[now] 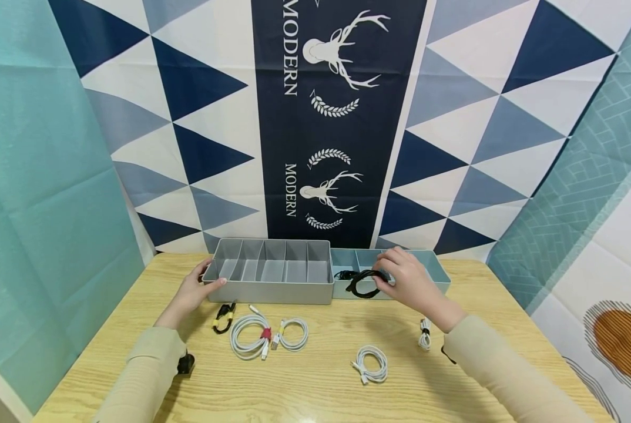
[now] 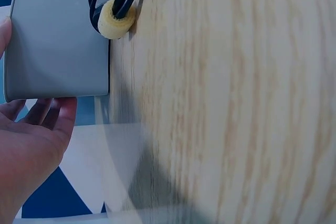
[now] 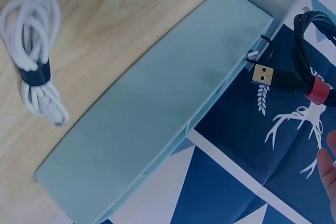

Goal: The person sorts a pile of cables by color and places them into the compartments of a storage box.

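Observation:
My left hand [image 1: 191, 292] holds the left end of a grey divided organizer box [image 1: 273, 292], thumb at the front and fingers round the end wall. In the left wrist view, its fingertips lie against that end wall. My right hand [image 1: 408, 281] pinches a coiled black USB cable [image 1: 351, 286] over the front of a light blue divided box [image 3: 157, 98]. A red tie [image 3: 318, 91] binds the coil, and its USB plug [image 3: 262, 75] sticks out. Another black cable [image 1: 345, 274] lies in the blue box's left compartment, a thin loop of it showing over the rim.
On the wooden table before the boxes lie a short black cable [image 1: 222, 329] with yellow ties, a white cable coil [image 1: 234, 338] with a red tie, a smaller white coil [image 1: 306, 335], another white coil [image 1: 383, 365] and a black-tied white cable [image 1: 425, 336]. A patterned cloth hangs behind.

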The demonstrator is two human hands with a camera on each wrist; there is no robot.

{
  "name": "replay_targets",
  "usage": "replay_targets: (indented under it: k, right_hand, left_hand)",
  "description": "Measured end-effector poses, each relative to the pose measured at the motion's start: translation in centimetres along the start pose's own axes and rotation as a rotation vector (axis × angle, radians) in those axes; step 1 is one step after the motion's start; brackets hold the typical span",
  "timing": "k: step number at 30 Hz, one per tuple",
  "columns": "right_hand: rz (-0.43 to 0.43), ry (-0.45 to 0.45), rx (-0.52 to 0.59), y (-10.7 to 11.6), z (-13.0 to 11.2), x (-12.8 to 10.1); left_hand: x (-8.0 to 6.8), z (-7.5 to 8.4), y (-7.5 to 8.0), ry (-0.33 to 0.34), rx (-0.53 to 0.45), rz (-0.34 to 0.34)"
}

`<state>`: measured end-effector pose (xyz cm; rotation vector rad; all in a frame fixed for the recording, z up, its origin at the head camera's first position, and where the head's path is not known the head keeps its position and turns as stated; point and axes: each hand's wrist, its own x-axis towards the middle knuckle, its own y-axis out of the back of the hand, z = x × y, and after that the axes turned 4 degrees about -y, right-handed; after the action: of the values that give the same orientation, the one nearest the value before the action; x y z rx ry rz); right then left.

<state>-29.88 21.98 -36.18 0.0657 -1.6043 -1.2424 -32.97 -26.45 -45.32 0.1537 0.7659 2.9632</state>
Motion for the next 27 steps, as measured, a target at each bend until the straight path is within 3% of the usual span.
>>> replay_targets:
  k: [12,27]
  right_hand:
    - [0.021,-0.035,-0.039,1.6,1.1,0.5]
    - [0.045,-0.088,-0.08,2.7,2.3,0.8]
  left_hand:
    - [-0.1,0.3,0.0,0.004,0.004,0.001]
    - [0.3,-0.5,0.0,-0.005,-0.013,0.003]
